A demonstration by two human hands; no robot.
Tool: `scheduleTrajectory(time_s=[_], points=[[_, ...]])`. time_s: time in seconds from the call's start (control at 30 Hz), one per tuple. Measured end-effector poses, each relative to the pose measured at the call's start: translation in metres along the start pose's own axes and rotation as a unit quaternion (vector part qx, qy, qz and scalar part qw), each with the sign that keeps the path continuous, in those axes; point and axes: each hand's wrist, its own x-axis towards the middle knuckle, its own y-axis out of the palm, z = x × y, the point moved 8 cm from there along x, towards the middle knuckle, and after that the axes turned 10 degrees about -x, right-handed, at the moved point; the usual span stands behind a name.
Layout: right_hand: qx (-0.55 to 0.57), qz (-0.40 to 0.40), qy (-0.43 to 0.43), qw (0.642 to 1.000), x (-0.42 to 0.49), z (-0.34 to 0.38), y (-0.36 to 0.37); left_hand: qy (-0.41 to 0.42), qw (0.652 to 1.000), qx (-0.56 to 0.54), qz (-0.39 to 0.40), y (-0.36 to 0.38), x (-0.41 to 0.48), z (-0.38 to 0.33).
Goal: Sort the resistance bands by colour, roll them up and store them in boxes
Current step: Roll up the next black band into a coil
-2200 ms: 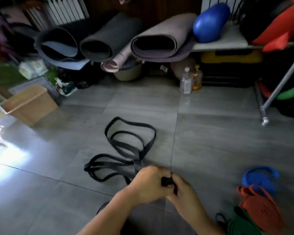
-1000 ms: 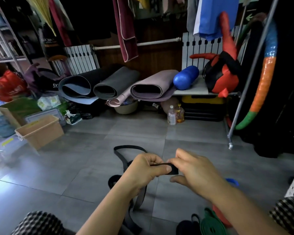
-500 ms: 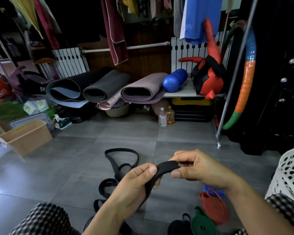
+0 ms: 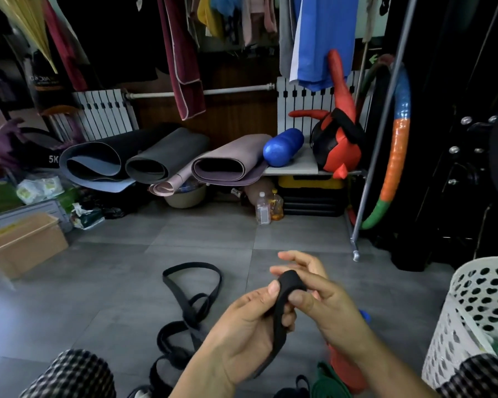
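A black resistance band (image 4: 282,308) is held up in front of me. My left hand (image 4: 242,337) grips it in the palm with the thumb on its folded end. My right hand (image 4: 319,300) pinches that fold between thumb and fingers. The rest of the black band trails down into loose loops (image 4: 190,305) on the grey floor. A red band (image 4: 345,366) and a green band (image 4: 325,380) lie rolled near my right forearm, and a bit of a blue band (image 4: 365,315) shows behind it. A cardboard box (image 4: 23,245) stands at the far left.
A white perforated basket (image 4: 477,317) stands at the right. Rolled mats (image 4: 161,162), a blue roller (image 4: 282,146), bottles (image 4: 263,209) and a metal rack leg (image 4: 357,248) line the back. My chequered-trousered knees (image 4: 72,374) fill the bottom corners.
The view has tilted up from the floor to the room. Both hands have lifted the black band's end off the floor and folded it over, drawing the loose loops nearer.
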Motion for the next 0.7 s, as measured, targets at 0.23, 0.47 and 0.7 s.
scheduleTrajectory(time_s=[0.23, 0.47, 0.7], points=[[-0.357, 0.073, 0.036, 0.931, -0.010, 0.005, -0.028, 0.034, 0.934, 0.328, -0.137, -0.010, 0.012, -0.020], [-0.459, 0.068, 0.034, 0.885, -0.018, 0.002, -0.039, 0.032, 0.883, 0.455, -0.108, 0.007, 0.030, -0.003], [-0.201, -0.031, 0.081, 0.976, -0.031, -0.012, -0.079, -0.021, 0.947, 0.320, 0.000, 0.015, 0.046, 0.019]])
